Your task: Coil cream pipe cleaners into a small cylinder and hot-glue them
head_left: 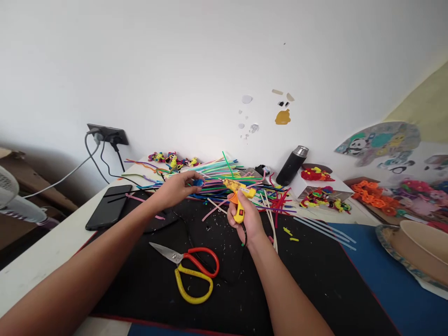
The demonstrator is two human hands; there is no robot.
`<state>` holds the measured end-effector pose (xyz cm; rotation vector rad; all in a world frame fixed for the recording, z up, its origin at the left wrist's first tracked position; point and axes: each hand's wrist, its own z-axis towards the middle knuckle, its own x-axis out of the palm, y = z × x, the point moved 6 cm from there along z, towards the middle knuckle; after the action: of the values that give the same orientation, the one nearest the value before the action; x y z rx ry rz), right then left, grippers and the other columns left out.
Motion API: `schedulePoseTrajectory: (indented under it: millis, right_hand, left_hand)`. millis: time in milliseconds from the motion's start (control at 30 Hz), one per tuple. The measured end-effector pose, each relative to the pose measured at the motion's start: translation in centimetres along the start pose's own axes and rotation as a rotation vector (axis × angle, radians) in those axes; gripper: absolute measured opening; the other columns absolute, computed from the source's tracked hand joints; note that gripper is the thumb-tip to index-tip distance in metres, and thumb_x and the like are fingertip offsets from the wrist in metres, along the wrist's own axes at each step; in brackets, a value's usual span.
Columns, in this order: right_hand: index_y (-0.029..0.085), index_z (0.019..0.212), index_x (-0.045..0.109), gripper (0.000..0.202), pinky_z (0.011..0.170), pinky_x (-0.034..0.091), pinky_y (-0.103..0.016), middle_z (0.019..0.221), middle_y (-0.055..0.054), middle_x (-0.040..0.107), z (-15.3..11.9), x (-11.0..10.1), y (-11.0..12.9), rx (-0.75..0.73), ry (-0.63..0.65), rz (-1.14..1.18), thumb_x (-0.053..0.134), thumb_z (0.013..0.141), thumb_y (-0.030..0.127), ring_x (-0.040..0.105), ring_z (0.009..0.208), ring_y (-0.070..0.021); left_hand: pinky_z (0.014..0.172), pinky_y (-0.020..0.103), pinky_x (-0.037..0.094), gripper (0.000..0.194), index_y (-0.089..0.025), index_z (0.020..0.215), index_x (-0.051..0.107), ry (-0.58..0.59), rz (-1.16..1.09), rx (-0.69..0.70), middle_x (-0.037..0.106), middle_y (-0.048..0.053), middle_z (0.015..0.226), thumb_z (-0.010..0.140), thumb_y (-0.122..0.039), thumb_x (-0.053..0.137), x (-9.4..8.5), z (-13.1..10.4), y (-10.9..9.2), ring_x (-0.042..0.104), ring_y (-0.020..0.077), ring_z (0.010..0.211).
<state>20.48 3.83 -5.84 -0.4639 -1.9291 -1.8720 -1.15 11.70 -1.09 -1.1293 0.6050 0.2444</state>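
My left hand (179,188) pinches a small blue fuzzy piece (198,183) between thumb and fingertips. To its right, my right hand (247,215) is wrapped round the handle of a yellow glue gun (241,198), whose nozzle points left at the blue piece; a gap shows between them. A heap of coloured pipe cleaners (213,173) lies behind both hands. Scissors (182,259) with one red and one yellow handle lie on the black mat (147,284), nearer to me.
A phone (109,207) lies at the left. Behind on the right are a black bottle (292,165) and a white box (339,189) with fuzzy figures. Clear glue sticks (325,232) lie on the mat's right, near a round container (422,242). Cords run from a wall socket (108,134).
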Motion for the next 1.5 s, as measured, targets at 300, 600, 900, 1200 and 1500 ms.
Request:
schedulePoseTrajectory:
  millis: [300, 600, 900, 1200, 1500]
  right_hand:
    - [0.018, 0.081, 0.066, 0.06, 0.035, 0.031, -0.022, 0.041, 0.006, 0.05, -1.0, 1.8, 1.1, -0.074, 0.025, -0.257, 0.066, 0.083, 0.077, 0.047, 0.03, -0.0114]
    - [0.019, 0.077, 0.063, 0.061, 0.037, 0.036, -0.023, 0.038, 0.005, 0.051, -1.7, 2.3, 0.2, -0.032, 0.002, -0.397, 0.065, 0.083, 0.08, 0.047, 0.031, -0.0121]
    - [0.019, 0.074, 0.061, 0.059, 0.038, 0.037, -0.021, 0.038, 0.004, 0.052, -2.3, 2.8, 0.5, -0.049, -0.005, -0.403, 0.064, 0.086, 0.077, 0.046, 0.032, -0.0106]
    - [0.02, 0.072, 0.059, 0.059, 0.038, 0.036, -0.02, 0.038, 0.005, 0.051, -2.3, 2.9, 0.5, -0.054, -0.016, -0.402, 0.064, 0.085, 0.077, 0.045, 0.032, -0.01]
    - [0.021, 0.07, 0.057, 0.058, 0.036, 0.035, -0.019, 0.038, 0.005, 0.05, -2.5, 3.0, 0.4, -0.033, -0.015, -0.407, 0.066, 0.084, 0.076, 0.045, 0.032, -0.0099]
  left_hand:
    - [0.095, 0.042, 0.06, 0.042, -0.025, 0.114, 0.07, 0.021, -0.212, -0.027, 0.078, 0.005, 0.107, 0.081, -0.048, 0.081, 1.0, -0.6, -0.8, 0.075, 0.0273, 0.103]
    - [0.091, 0.041, 0.062, 0.038, -0.024, 0.108, 0.067, -0.002, -0.252, 0.006, 0.077, 0.004, 0.103, 0.082, -0.047, 0.082, 0.7, -0.8, -2.0, 0.075, 0.0249, 0.098]
    - [0.081, 0.036, 0.059, 0.036, -0.022, 0.112, 0.069, 0.007, -0.15, 0.029, 0.074, 0.004, 0.096, 0.086, -0.045, 0.078, 0.5, -1.0, -1.8, 0.072, 0.0227, 0.086]
    - [0.084, 0.036, 0.058, 0.032, -0.023, 0.114, 0.068, 0.037, -0.146, 0.045, 0.073, 0.005, 0.107, 0.088, -0.04, 0.075, 0.6, -1.2, -2.0, 0.071, 0.0237, 0.095]
    - [0.088, 0.04, 0.059, 0.036, -0.022, 0.114, 0.07, 0.014, -0.14, 0.05, 0.075, 0.006, 0.104, 0.087, -0.044, 0.077, 0.3, -0.9, -2.1, 0.071, 0.0236, 0.092]
